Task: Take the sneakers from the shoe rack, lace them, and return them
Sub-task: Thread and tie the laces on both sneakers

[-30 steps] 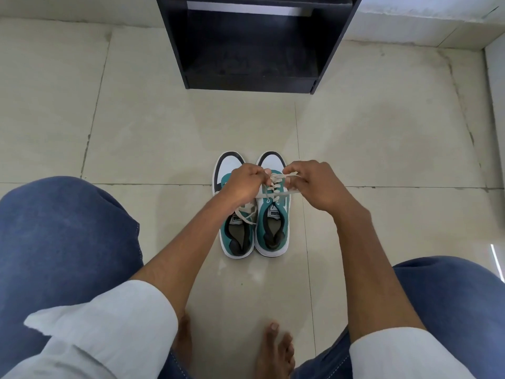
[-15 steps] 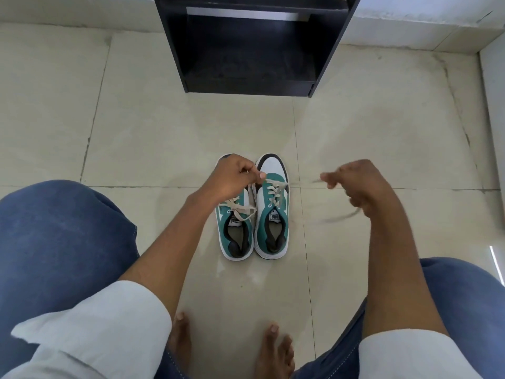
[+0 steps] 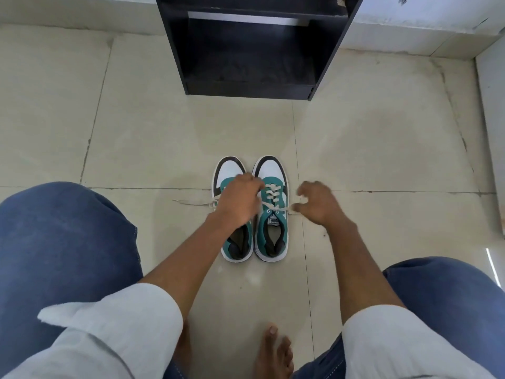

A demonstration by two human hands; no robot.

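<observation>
Two teal, white and black sneakers stand side by side on the floor, toes toward the rack. My left hand point(image 3: 240, 199) covers the middle of the left sneaker point(image 3: 229, 170), its fingers closed at the upper laces of the right sneaker point(image 3: 272, 222). A cream lace end point(image 3: 281, 208) runs from the right sneaker's top eyelets to my right hand point(image 3: 318, 205), which pinches it just right of the shoe with curled fingers. The left sneaker's loose lace point(image 3: 191, 202) lies stretched out to the left on the tile.
The black shoe rack point(image 3: 246, 86) stands straight ahead, its bottom shelf bare. My knees in blue jeans flank the sneakers, and my bare feet point(image 3: 274, 351) rest on the beige tiles below them. A wall point(image 3: 492, 119) rises on the right.
My right hand has come back in from the far right to just beside the right sneaker. My left hand slid slightly toward me over the left sneaker.
</observation>
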